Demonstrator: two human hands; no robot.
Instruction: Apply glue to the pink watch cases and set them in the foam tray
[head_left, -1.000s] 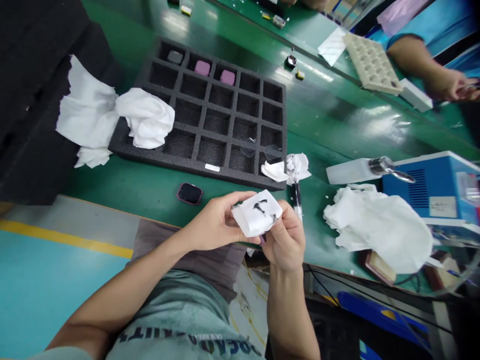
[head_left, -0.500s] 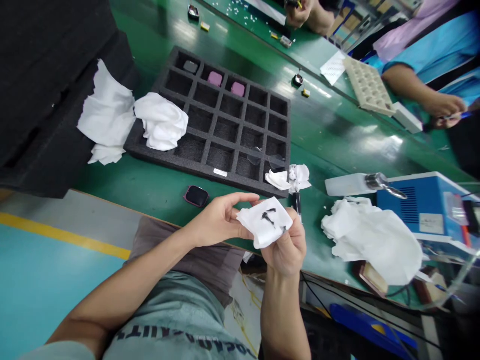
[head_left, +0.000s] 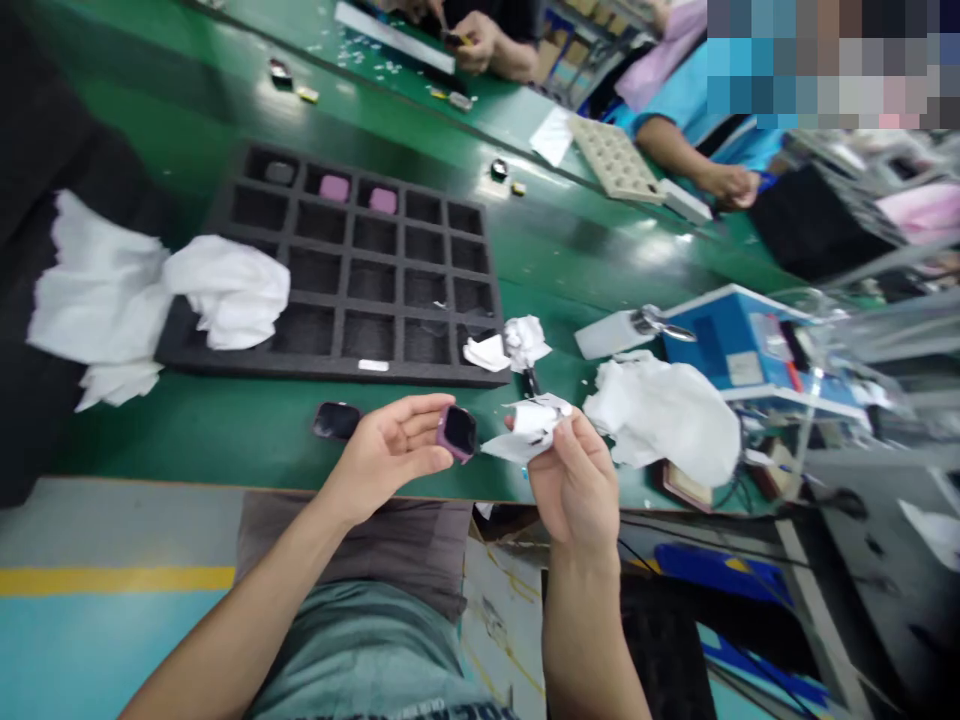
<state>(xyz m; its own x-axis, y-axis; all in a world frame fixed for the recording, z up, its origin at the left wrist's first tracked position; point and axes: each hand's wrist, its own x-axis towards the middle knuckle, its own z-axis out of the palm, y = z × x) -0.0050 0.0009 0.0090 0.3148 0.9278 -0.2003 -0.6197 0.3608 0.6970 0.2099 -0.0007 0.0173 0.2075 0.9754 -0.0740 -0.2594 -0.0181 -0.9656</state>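
Note:
Between the fingertips and thumb of my left hand (head_left: 397,445) is a purple smartwatch case (head_left: 456,432) with a dark screen. My right hand (head_left: 577,475) pinches a white wiping cloth (head_left: 529,425) with black smears, folded and held just right of the watch case. A second watch case with a black screen (head_left: 336,421) lies on the green bench, left of my left hand. Behind my hands rests a black foam tray (head_left: 427,372) divided into square compartments. Two pink-purple cases (head_left: 334,188) and a dark one (head_left: 280,172) sit in its far row.
White cloths (head_left: 232,290) cover the tray's left end. Right of it are a crumpled wipe (head_left: 526,340), a clear dispenser bottle (head_left: 609,334), a large white cloth (head_left: 667,415) and a blue machine (head_left: 720,335). Other people's hands (head_left: 480,42) work across the bench, near a beige tray (head_left: 619,160).
The purple watch case has come into view in my left hand, which has let go of the cloth. My right hand keeps the cloth, now apart from the left. The camera view has turned right.

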